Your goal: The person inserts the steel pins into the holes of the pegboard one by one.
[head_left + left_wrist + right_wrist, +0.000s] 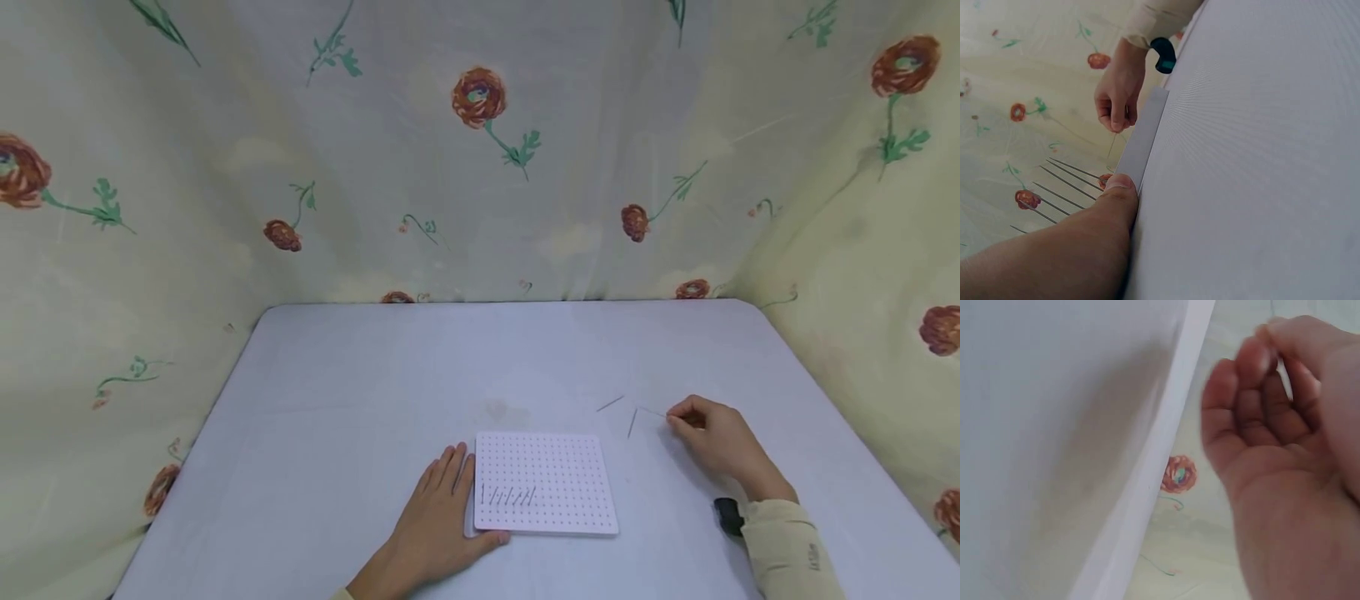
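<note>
A white board [555,467] with a grid of small holes lies on the table. Several thin metal pins [510,497] stand in its left front part; the left wrist view shows these upright pins [1063,178] in profile. My left hand [438,521] rests at the board's left front corner, fingers straight along its left side and thumb [1119,187] against the front edge. To the right of the board, my right hand [716,433] pinches a thin pin [654,412] between thumb and fingertips. That pinched pin [1112,147] points down in the left wrist view.
Two loose pins lie on the white table [337,442] near the board's far right corner: one slanting pin [610,403] and one more upright pin [632,422]. A dark band [728,517] is on the right wrist. Flowered cloth [375,150] hangs around the table's back and sides.
</note>
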`<state>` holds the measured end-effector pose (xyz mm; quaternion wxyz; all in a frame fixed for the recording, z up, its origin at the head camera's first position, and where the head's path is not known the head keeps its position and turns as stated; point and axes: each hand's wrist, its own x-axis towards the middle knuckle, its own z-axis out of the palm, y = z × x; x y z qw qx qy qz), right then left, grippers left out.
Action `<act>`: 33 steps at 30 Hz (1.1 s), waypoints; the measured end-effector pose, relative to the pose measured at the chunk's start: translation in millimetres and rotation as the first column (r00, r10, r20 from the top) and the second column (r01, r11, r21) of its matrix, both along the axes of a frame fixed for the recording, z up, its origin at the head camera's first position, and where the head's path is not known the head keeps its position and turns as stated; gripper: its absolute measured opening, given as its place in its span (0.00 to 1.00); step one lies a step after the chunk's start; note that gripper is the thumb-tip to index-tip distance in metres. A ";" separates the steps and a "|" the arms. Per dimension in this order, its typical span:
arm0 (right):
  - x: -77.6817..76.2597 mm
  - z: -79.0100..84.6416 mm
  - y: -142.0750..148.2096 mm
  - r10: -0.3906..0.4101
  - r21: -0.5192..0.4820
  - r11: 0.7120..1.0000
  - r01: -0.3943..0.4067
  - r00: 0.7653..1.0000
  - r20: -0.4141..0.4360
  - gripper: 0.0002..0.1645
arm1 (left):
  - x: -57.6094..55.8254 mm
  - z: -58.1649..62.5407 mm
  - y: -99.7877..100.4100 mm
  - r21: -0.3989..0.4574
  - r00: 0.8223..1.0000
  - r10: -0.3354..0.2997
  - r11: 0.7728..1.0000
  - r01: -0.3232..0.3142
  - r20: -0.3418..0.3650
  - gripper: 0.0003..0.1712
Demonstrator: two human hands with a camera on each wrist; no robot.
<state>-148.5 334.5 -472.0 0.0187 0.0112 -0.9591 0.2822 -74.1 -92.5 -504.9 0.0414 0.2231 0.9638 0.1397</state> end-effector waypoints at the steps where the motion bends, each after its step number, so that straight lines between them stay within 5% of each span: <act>1: 1.1 1.1 -1.5 -0.004 -0.012 1.000 0.004 1.000 -0.017 0.05 | 0.2 -0.4 0.0 -0.001 1.000 0.000 1.000 0.000 0.000 0.67; 14: 9.3 18.4 -19.6 0.019 -0.058 0.998 -0.031 0.979 -0.205 0.07 | -0.6 -0.5 -0.7 -0.008 1.000 -0.003 1.000 0.003 -0.009 0.67; 33: 11.8 19.9 -35.8 -0.017 -0.074 0.997 0.000 0.973 -0.229 0.09 | 0.4 -1.8 0.7 -0.023 1.000 0.004 1.000 -0.004 -0.011 0.68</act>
